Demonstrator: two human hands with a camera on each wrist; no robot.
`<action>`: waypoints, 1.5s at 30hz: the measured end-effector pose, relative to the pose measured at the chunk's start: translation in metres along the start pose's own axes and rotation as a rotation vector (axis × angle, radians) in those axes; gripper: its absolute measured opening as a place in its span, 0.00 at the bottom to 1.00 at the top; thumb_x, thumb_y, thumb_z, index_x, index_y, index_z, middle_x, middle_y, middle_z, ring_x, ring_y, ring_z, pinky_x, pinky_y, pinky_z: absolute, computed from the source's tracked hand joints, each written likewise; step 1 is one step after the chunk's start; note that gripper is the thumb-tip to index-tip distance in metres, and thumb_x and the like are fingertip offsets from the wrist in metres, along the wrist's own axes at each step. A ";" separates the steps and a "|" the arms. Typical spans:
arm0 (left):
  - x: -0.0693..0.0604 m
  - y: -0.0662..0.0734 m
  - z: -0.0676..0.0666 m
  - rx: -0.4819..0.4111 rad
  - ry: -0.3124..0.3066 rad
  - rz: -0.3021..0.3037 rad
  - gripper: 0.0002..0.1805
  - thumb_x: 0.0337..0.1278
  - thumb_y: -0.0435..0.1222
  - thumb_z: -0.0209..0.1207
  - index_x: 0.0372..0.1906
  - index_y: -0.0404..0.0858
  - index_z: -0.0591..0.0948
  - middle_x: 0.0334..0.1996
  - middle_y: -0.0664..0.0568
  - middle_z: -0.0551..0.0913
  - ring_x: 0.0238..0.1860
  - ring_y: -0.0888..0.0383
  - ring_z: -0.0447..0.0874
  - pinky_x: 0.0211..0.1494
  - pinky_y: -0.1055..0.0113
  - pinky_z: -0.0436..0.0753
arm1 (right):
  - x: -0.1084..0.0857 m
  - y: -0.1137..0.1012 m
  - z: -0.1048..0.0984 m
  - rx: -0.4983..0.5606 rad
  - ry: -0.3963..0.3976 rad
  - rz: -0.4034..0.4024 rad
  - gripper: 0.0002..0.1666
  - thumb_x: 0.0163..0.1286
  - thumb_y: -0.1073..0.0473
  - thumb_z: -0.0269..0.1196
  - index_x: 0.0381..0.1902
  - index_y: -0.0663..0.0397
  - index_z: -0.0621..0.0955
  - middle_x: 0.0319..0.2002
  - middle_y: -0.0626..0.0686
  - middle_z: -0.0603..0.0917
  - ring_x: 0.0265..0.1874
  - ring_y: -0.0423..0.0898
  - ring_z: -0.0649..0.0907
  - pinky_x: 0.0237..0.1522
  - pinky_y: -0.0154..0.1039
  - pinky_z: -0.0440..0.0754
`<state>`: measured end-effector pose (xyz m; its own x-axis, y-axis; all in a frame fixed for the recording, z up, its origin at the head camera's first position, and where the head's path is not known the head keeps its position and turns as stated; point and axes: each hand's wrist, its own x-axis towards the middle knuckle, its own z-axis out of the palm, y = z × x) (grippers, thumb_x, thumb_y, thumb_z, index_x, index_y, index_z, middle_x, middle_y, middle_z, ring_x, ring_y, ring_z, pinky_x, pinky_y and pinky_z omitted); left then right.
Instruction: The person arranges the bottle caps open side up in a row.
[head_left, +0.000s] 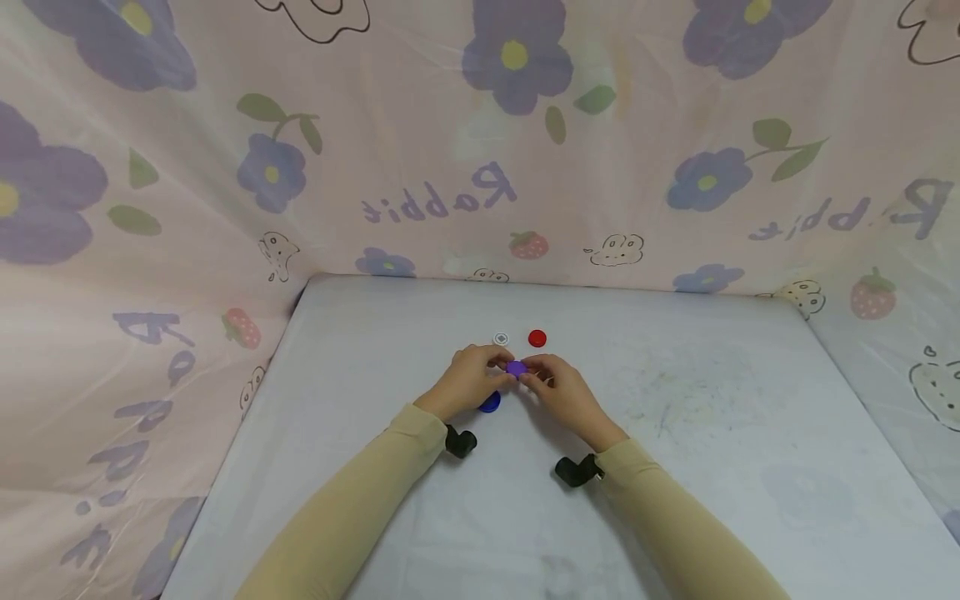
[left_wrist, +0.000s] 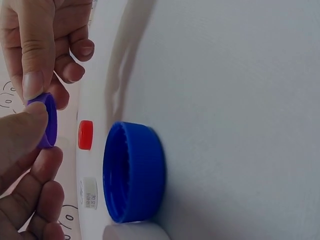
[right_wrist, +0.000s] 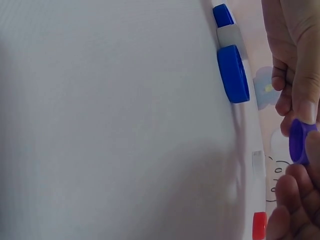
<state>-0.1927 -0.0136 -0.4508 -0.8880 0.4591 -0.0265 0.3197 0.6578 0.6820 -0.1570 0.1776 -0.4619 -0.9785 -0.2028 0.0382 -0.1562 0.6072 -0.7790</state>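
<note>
A purple bottle cap (head_left: 516,368) is held up between both hands, in the middle of the head view. My left hand (head_left: 468,379) pinches one side of it with thumb and fingers. The right hand (head_left: 566,398) pinches the opposite side. In the left wrist view the hollow inside of the purple cap (left_wrist: 51,120) partly shows. Below the left hand, a larger blue cap (left_wrist: 135,172) lies on the table with a white piece (left_wrist: 136,232) beside it. A second blue piece (right_wrist: 223,15) shows past the white one in the right wrist view.
Beyond the hands lie a white cap (head_left: 501,339) and a red cap (head_left: 537,338) on the white table (head_left: 697,517). A patterned cloth (head_left: 420,108) rises behind the table and along both sides. Black wrist cameras (head_left: 576,472) hang beneath the forearms.
</note>
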 end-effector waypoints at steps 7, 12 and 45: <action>-0.001 -0.006 0.001 -0.056 0.006 -0.021 0.17 0.64 0.48 0.59 0.54 0.47 0.81 0.45 0.59 0.83 0.52 0.57 0.75 0.58 0.56 0.70 | 0.001 0.002 0.003 0.010 0.004 0.008 0.19 0.71 0.53 0.62 0.56 0.55 0.79 0.41 0.50 0.82 0.36 0.45 0.80 0.35 0.40 0.79; -0.002 -0.009 0.002 -0.096 0.001 -0.017 0.16 0.68 0.48 0.56 0.53 0.47 0.82 0.45 0.59 0.83 0.50 0.59 0.78 0.55 0.60 0.75 | 0.002 0.006 0.005 0.019 0.023 0.001 0.16 0.72 0.53 0.60 0.52 0.54 0.80 0.40 0.48 0.84 0.35 0.44 0.80 0.34 0.40 0.79; -0.007 -0.008 -0.002 -0.159 0.014 -0.031 0.12 0.69 0.45 0.55 0.50 0.47 0.82 0.38 0.63 0.82 0.41 0.62 0.78 0.48 0.62 0.76 | 0.003 0.005 0.009 0.031 0.030 0.003 0.14 0.71 0.56 0.61 0.52 0.54 0.80 0.38 0.48 0.84 0.32 0.43 0.80 0.31 0.38 0.78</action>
<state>-0.1898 -0.0234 -0.4552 -0.9017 0.4306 -0.0400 0.2363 0.5682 0.7882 -0.1592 0.1729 -0.4711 -0.9826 -0.1773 0.0545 -0.1496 0.5839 -0.7979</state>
